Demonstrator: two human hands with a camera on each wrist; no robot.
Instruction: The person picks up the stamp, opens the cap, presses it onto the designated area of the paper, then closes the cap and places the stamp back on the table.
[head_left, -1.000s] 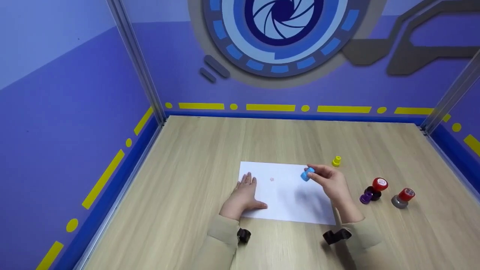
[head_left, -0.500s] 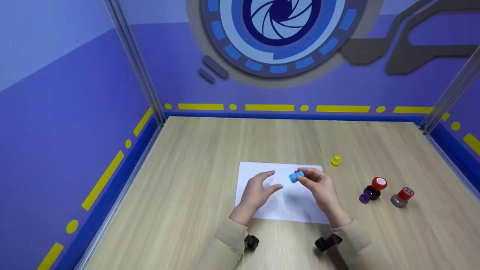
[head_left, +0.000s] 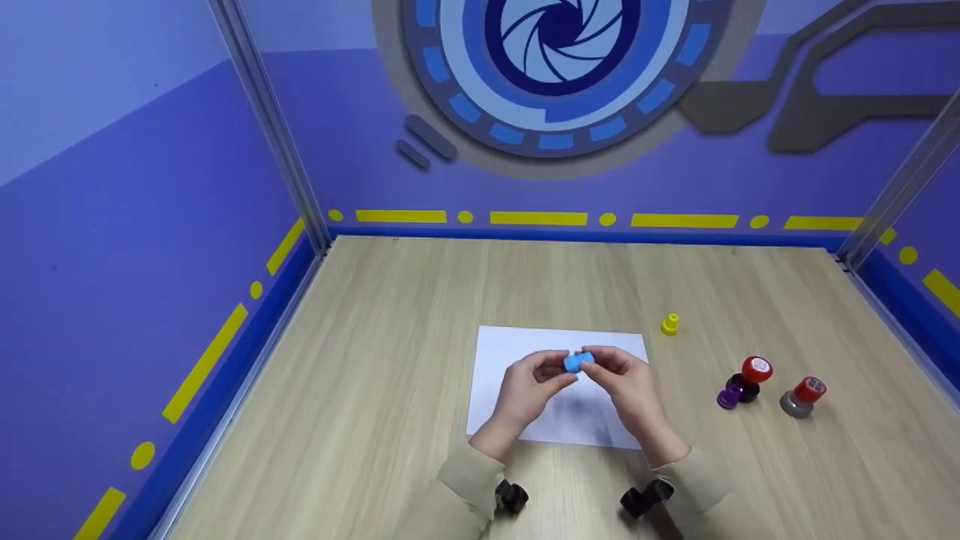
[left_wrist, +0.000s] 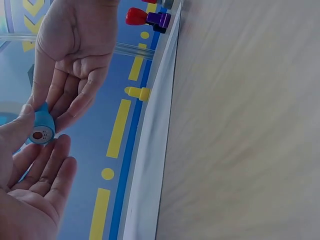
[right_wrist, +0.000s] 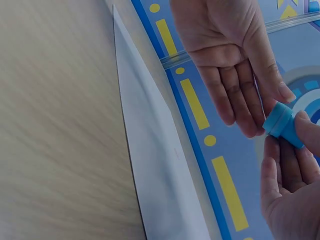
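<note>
A small light-blue stamp (head_left: pixel 576 363) is held above a white sheet of paper (head_left: pixel 495 345). My right hand (head_left: pixel 628 382) pinches it by its narrower end between thumb and fingers. My left hand (head_left: pixel 525 386) faces it from the other side, thumb and fingers parted, fingertips right at the wider end. In the left wrist view that end of the stamp (left_wrist: pixel 42 129) shows a white round face with a brownish-red picture. On the paper (right_wrist: pixel 155 145) in the right wrist view is a faint reddish mark (right_wrist: pixel 176 154); my left hand hides that spot in the head view.
A yellow stamp (head_left: pixel 670 325) stands beyond the paper's right corner. Further right are a purple stamp (head_left: pixel 728 397), a red-and-black stamp (head_left: pixel 757 368) and a red-and-grey stamp (head_left: pixel 810 390). Painted walls enclose the wooden table (head_left: pixel 390 337) at the back and sides.
My left hand has lifted off the paper and come right to the stamp. My right hand has carried the blue stamp leftward, tipping it toward level. The paper's right edge has shifted left.
</note>
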